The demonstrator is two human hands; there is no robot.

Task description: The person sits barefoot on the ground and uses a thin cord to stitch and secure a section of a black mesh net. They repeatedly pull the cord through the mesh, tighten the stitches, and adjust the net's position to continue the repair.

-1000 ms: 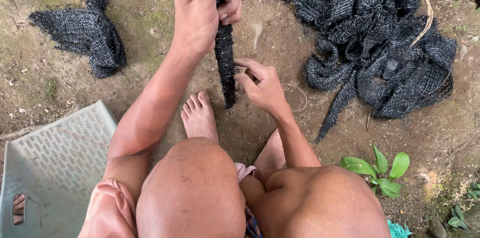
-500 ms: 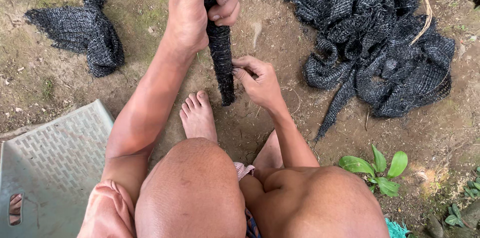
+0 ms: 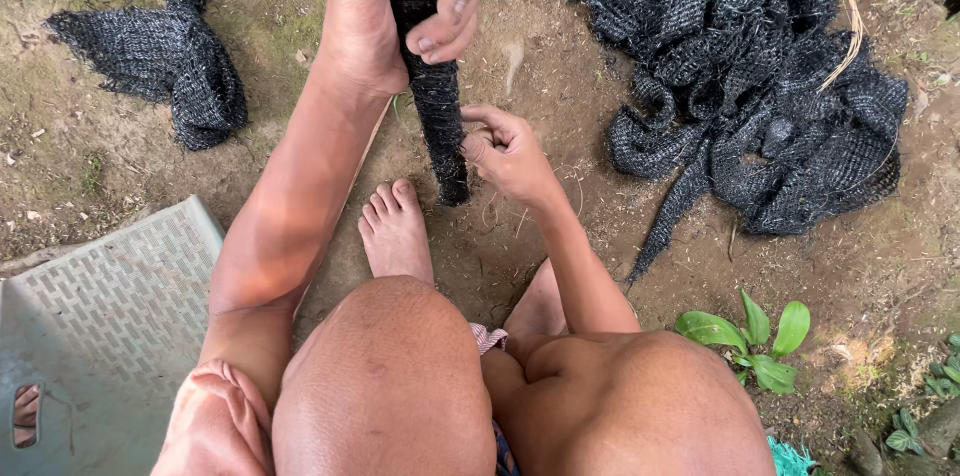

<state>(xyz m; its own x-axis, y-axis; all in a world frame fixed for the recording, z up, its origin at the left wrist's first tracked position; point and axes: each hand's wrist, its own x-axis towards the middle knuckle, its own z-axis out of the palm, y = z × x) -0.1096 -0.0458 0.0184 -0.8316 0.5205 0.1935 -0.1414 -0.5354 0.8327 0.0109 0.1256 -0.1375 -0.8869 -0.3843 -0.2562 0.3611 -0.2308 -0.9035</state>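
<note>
My left hand [image 3: 385,11] is raised near the top of the view, shut around a rolled strip of black netting [image 3: 438,126] that hangs straight down. My right hand [image 3: 503,151] sits lower and to the right, its fingers pinched against the side of that hanging strip near its bottom end. The strip's upper part continues past my left hand into a big heap of the same black netting [image 3: 760,96] lying on the dirt at the upper right. My bare foot [image 3: 395,231] rests on the ground just under the strip.
Another bunched piece of black netting [image 3: 165,61] lies on the dirt at the upper left. A grey perforated plastic crate [image 3: 100,326] sits at the lower left. A small green plant [image 3: 755,336] grows at the lower right. My knees fill the bottom.
My left hand has lifted the netting strip higher toward the top edge. My right hand has closed in from open fingers to a pinch against the strip's lower part.
</note>
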